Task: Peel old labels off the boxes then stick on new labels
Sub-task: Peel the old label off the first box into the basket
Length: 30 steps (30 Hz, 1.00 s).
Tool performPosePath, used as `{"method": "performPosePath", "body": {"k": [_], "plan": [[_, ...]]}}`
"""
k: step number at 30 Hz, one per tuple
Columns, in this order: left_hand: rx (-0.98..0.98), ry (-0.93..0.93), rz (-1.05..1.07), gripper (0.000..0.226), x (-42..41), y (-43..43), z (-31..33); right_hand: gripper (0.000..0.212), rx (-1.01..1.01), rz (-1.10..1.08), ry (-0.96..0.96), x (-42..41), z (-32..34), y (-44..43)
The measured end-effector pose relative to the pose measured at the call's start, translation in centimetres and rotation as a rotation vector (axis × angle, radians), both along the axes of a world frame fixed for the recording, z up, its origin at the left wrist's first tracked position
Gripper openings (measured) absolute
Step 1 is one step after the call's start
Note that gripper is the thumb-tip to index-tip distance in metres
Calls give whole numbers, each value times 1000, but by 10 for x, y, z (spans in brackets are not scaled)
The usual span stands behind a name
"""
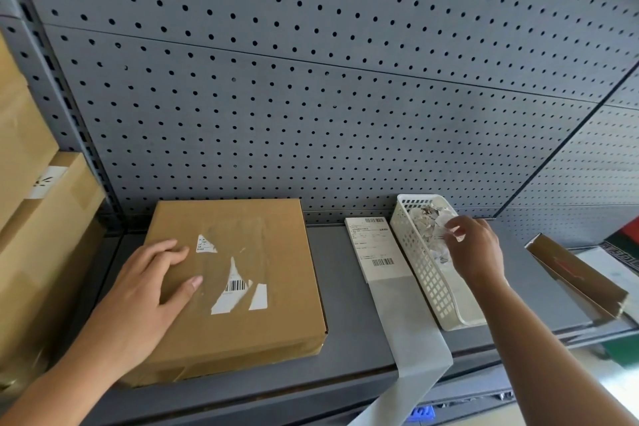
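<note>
Left hand [152, 273] flat, fingers straight, steadying the box [242, 328] at lower left. Old label remnants [235, 284] lie just right of its fingertips. Right hand [477, 249] pinches a scrap [449, 235] over the basket [425, 277], well right.

Label sheet [377, 249] between box [276, 228] and basket [428, 284]

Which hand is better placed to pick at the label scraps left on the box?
Probably the left hand: it rests on the box beside the label scraps. The right hand is over the basket.
</note>
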<state>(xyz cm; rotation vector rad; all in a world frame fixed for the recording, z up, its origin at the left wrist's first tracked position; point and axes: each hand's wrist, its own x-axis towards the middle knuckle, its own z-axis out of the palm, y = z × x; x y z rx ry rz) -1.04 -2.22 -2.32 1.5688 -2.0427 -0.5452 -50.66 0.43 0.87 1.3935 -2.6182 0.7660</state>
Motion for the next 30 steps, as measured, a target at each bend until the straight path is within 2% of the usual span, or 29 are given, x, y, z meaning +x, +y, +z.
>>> {"method": "performPosePath", "body": {"k": [6,10,16,19,24,30], "plan": [[10,-16,2,70,0,1,1,21,-144,11,24,18,13,-1],[10,-31,2,70,-1,2,3,20,-179,163,-34,67,22,-9],[27,-21,6,71,-2,4,8,18,-90,552,-218,166,16,-11],[26,-8,6,67,-3,5,9,18,-5,677,-285,207,11,-12],[8,-17,8,61,-3,6,8,20,87,796,-295,254,3,-19],[-21,-3,3,60,-2,6,6,19,112,841,-204,280,-6,-32]]}}
